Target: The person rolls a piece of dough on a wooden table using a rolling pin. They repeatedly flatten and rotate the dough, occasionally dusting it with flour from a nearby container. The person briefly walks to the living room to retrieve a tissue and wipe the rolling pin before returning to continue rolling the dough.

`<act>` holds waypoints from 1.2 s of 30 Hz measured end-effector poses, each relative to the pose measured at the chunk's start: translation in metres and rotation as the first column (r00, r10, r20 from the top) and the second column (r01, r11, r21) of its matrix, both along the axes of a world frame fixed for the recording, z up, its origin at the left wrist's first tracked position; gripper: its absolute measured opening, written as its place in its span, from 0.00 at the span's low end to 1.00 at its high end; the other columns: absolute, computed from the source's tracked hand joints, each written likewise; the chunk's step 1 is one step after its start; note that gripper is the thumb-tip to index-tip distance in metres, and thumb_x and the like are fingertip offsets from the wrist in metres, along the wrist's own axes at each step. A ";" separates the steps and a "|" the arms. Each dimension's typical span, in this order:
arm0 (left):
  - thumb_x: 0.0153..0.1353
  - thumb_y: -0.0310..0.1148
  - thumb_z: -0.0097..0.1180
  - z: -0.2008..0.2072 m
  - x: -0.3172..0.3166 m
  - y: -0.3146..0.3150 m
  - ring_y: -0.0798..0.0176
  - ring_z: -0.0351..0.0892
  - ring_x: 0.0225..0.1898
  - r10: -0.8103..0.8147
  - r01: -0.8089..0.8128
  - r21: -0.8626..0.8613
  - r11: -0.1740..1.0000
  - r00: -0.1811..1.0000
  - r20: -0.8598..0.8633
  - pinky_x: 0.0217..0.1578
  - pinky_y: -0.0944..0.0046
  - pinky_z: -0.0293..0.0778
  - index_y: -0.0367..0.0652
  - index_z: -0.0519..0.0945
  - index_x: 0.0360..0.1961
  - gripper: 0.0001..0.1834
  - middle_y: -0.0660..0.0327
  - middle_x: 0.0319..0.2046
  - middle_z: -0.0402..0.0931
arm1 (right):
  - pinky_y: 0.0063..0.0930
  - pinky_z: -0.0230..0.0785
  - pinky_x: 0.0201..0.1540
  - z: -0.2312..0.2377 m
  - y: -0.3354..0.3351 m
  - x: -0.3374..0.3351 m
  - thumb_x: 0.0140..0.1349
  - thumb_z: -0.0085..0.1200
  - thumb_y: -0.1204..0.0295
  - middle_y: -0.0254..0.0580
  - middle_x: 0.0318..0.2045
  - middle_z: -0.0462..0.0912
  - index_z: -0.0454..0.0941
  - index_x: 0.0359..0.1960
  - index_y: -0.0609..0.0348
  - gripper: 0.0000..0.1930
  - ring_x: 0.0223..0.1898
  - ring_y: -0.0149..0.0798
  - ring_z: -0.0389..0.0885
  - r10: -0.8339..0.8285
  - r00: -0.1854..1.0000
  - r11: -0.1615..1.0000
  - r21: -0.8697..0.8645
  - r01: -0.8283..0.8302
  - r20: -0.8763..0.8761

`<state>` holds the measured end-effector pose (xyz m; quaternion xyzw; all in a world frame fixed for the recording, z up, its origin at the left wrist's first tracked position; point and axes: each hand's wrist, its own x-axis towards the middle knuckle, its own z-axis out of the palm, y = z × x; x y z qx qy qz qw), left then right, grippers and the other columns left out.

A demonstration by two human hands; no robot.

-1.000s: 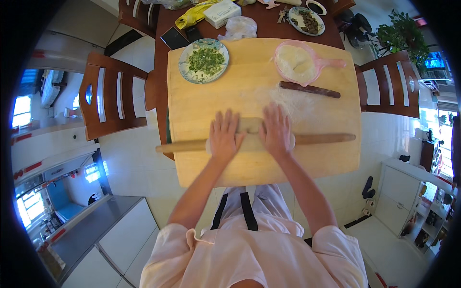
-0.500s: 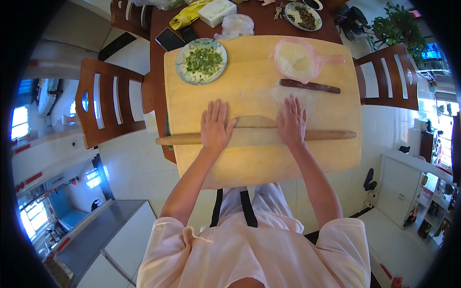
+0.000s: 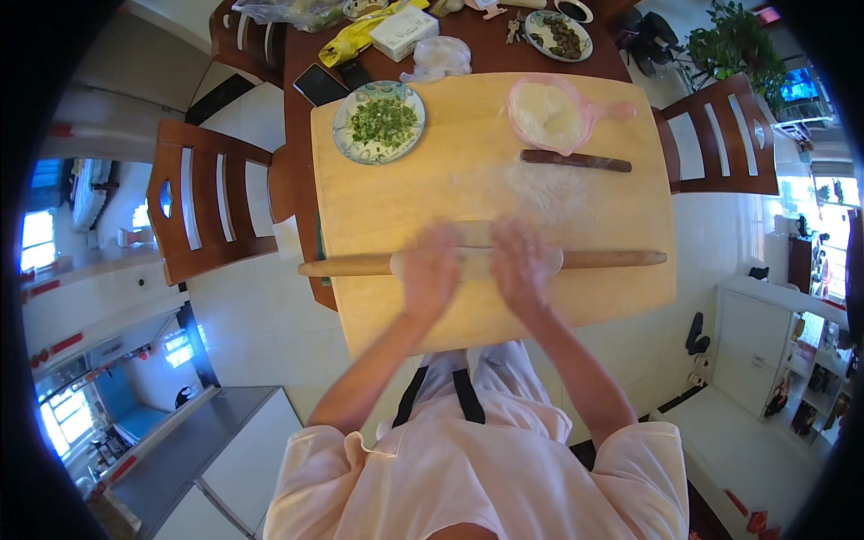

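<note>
A long wooden rolling pin (image 3: 616, 258) lies across the pale wooden board (image 3: 387, 202), with a sheet of dough (image 3: 477, 264) wrapped round its middle. On the wrapped part rest my left hand (image 3: 432, 270) and my right hand (image 3: 519, 264), close together and blurred by motion. Both look flat with fingers stretched forward, not closed round the pin. Part of the dough is hidden under them. A patch of white flour (image 3: 551, 189) lies on the board beyond my right hand.
On the board, a plate of chopped green onions (image 3: 382, 123) sits far left; a pink handled bowl of flour (image 3: 549, 117) and a short dark stick (image 3: 576, 161) sit far right. Behind are a phone (image 3: 320, 85), a tissue box (image 3: 404, 34) and a plate of dark food (image 3: 558, 38).
Both hands have slid inward along the rolling pin and back toward me, now nearer each other. The dough's flat edge beyond the pin shows less, and more of the wrapped dough is exposed at the sides.
</note>
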<state>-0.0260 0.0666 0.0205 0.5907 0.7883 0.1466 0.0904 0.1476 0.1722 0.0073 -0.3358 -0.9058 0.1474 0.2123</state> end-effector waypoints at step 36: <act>0.64 0.47 0.52 -0.017 -0.082 0.060 0.39 0.67 0.63 0.004 -0.007 0.168 0.986 1.000 0.016 0.60 0.48 0.64 0.41 0.70 0.63 0.30 0.49 0.63 0.69 | 0.62 0.48 0.68 -0.002 0.088 -0.015 0.60 0.53 0.64 0.50 0.71 0.57 0.65 0.65 0.59 0.30 0.71 0.55 0.55 -0.232 0.948 0.962 -0.090 0.256 0.217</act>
